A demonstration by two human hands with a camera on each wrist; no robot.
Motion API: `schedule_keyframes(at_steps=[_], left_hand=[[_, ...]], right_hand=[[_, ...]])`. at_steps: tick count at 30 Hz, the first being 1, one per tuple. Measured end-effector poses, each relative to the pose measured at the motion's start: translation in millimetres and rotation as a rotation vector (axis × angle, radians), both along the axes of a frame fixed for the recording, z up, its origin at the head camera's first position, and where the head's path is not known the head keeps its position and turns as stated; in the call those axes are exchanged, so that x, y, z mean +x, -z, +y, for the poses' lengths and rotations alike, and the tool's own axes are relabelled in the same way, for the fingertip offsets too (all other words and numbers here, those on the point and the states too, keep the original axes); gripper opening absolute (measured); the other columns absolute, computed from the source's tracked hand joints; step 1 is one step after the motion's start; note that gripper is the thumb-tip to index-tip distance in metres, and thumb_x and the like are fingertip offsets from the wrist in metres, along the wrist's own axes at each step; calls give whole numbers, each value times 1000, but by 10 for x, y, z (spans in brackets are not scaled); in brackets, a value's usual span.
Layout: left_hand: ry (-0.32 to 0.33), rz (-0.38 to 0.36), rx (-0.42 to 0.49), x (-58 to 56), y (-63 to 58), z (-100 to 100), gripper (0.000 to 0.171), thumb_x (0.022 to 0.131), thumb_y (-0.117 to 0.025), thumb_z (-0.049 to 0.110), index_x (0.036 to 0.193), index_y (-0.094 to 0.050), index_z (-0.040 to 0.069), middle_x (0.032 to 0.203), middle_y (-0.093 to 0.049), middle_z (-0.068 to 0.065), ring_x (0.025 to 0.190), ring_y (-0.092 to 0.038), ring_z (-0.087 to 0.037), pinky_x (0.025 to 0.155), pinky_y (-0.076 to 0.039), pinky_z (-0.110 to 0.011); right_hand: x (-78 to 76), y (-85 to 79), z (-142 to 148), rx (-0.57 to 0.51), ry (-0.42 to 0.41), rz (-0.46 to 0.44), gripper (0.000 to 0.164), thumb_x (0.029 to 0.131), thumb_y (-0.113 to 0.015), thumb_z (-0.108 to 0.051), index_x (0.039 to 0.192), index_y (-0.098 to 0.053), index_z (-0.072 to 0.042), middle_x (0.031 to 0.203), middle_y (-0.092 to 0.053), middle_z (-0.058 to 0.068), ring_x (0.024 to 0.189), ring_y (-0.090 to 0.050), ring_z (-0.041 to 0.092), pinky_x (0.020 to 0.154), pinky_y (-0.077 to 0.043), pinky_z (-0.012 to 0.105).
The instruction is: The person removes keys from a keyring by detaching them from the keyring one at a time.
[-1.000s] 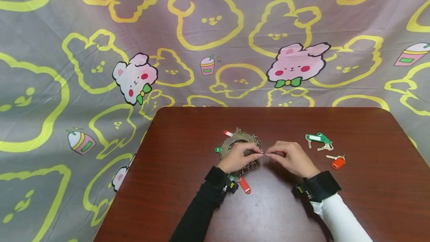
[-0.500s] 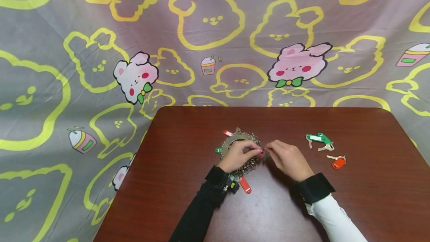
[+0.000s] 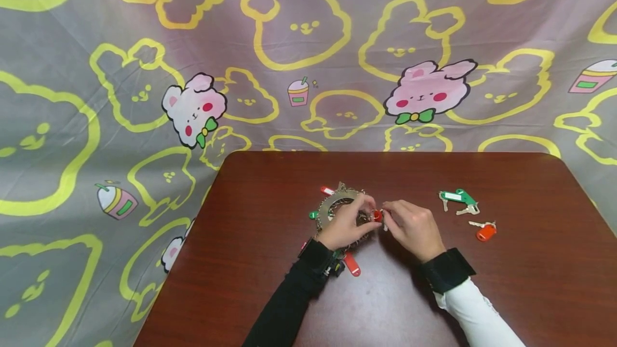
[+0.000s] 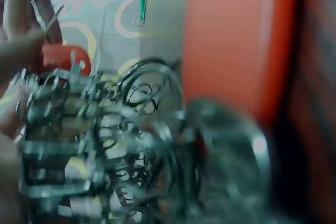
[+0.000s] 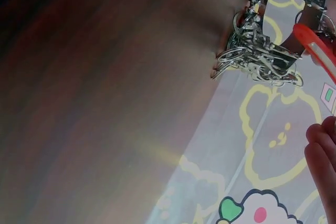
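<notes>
A round metal ring (image 3: 322, 213) with many small wire loops lies on the table, partly hidden by my left hand (image 3: 344, 226). Between the left thumb and fingers, at the ring's right edge, sits a red key tag (image 3: 377, 216). My right hand (image 3: 415, 229) pinches a small silver key (image 3: 385, 226) beside that tag. Seen from the left wrist, the red tag (image 4: 65, 59) pokes out by the fingers above blurred metal loops (image 4: 126, 140). In the right wrist view the loops (image 5: 257, 56) hang at the ring's edge; some fingers (image 5: 321, 150) show at the right.
Right of my hands lie green key tags (image 3: 453, 197) with keys, and an orange-red tag (image 3: 486, 232) with another key. Around the ring are a red tag (image 3: 352, 264), a red one (image 3: 327, 190) and a green one (image 3: 313, 215). A patterned curtain (image 3: 308, 58) stands behind the table.
A red key tag has come into sight between my hands. My left thumb and fingers have spread around it, while the right hand has turned and now pinches a key.
</notes>
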State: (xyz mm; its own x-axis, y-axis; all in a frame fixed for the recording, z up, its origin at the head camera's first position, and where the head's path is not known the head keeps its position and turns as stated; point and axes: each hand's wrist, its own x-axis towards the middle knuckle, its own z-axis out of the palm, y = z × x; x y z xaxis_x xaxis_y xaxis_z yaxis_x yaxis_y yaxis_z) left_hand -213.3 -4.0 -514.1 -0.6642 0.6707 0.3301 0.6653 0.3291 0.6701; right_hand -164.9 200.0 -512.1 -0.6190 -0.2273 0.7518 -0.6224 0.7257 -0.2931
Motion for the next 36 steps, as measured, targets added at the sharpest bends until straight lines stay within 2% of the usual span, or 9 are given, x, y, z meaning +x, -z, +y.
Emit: schedule_keyframes(at_steps=[5,7,10,14,17,21,25,30,36], left_hand=[[-29,274,-26,33,-34,38,24,98,-73,16,117,-59,10,107,-66,-3,88,-65,-13,77,-50,-17],[-34,352,-22,29,-38,42,21,98,-73,15,115,-62,9,107,-67,-4,86,-65,-13,76,-50,-17],[-52,471,-40,29,-63,39,20,98,-73,15,114,-64,8,102,-72,-4,88,-69,-13,80,-53,-20],[-67,572,-81,42,-105,37,24,97,-75,14,118,-65,7,103,-76,-3,95,-71,-13,91,-56,-23],[-69,596,-101,44,-106,42,25,97,-74,13,120,-65,6,106,-76,-2,98,-71,-13,96,-54,-23],[-76,608,-121,47,-96,45,22,101,-69,15,120,-64,4,107,-74,-4,100,-69,-14,96,-53,-23],[-85,630,-132,56,-93,51,23,102,-68,17,119,-64,3,102,-72,-4,94,-67,-14,91,-54,-22],[-109,643,-116,65,-94,57,17,102,-68,15,114,-64,4,93,-69,-2,88,-64,-13,84,-54,-22],[-96,512,5,66,-72,72,8,101,-68,11,107,-66,6,91,-69,-2,85,-64,-12,79,-52,-19]], right_hand=[[7,-13,-8,-29,17,46,22,71,-82,2,92,-75,-2,83,-77,10,61,-68,16,53,-56,35],[9,-21,-18,-63,18,64,24,70,-83,4,91,-76,-3,82,-77,9,61,-70,17,54,-55,34],[19,-43,-20,-118,22,46,20,72,-82,2,90,-78,-4,81,-77,8,66,-73,19,57,-57,34],[29,-62,-13,-177,26,17,16,75,-83,0,89,-79,-5,80,-77,6,69,-74,20,63,-58,26],[28,-66,-14,-210,23,6,18,74,-84,2,90,-80,-4,80,-77,6,70,-74,20,67,-55,18],[39,-85,-33,-230,20,-63,17,78,-81,3,93,-80,-5,84,-76,5,73,-72,19,72,-51,11],[46,-103,-61,-250,11,-140,17,83,-78,5,96,-78,-6,89,-74,4,80,-72,17,76,-51,6],[49,-103,-82,-271,14,-150,25,82,-81,8,102,-80,-7,93,-77,5,85,-74,20,78,-49,4],[53,-67,-107,-242,38,-91,30,78,-84,9,104,-82,-6,93,-78,6,80,-73,20,73,-49,10]])
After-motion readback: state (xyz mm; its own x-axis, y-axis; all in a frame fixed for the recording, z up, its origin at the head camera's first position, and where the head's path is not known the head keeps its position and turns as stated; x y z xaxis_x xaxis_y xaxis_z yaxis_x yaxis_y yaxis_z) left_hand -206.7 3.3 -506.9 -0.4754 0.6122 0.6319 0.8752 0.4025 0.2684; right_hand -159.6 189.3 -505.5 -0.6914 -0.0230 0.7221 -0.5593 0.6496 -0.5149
